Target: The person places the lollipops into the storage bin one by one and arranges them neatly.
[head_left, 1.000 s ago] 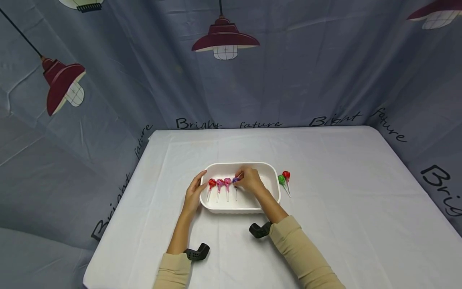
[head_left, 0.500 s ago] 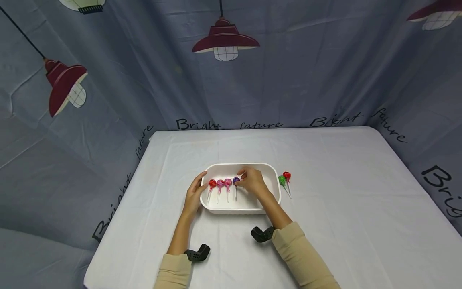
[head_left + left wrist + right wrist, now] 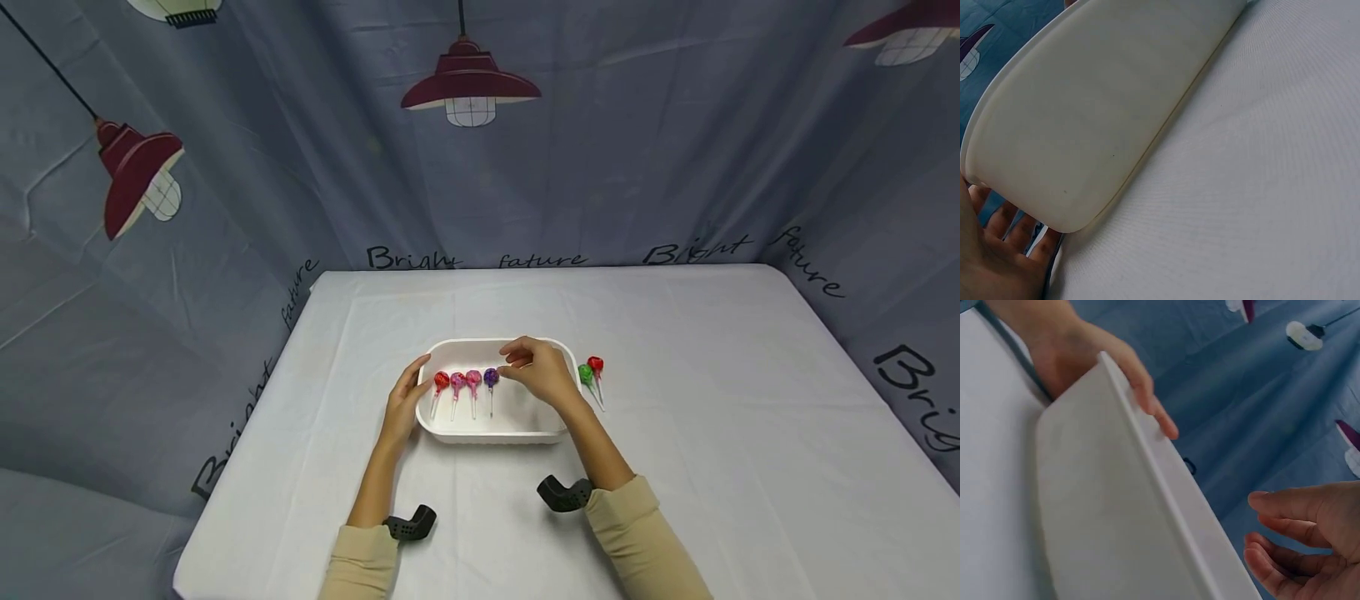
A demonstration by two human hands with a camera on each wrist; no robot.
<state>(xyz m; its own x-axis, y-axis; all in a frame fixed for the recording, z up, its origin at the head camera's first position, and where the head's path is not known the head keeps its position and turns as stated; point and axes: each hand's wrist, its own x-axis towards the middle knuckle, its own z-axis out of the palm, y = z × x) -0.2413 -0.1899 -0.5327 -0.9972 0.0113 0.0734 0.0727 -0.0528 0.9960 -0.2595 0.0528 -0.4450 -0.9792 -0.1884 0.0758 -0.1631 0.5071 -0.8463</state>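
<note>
In the head view a white plastic tray (image 3: 525, 421) holds a row of lollipops, sticks toward the person: a red lollipop (image 3: 441, 381) at the left, two pink lollipops (image 3: 473, 378) beside it, then a purple lollipop (image 3: 491, 377). The left hand (image 3: 402, 400) grips the tray's left end, thumb over the rim and fingers along the outside wall. Over the tray's right half is the right hand (image 3: 542, 371), its thumb tip close by the purple candy. The right wrist view shows this right hand (image 3: 1310, 537) with loosely bent fingers, thumb apart, holding nothing.
Just right of the tray, a green lollipop (image 3: 586, 374) and another red lollipop (image 3: 596, 364) lie on the white-covered table (image 3: 712, 433). Behind the table hangs a blue-grey curtain (image 3: 600, 167) printed with lamps and lettering.
The right hand has let go of the purple lollipop and moved a little to the right and up. The purple lollipop stays in the row. The left hand keeps its place.
</note>
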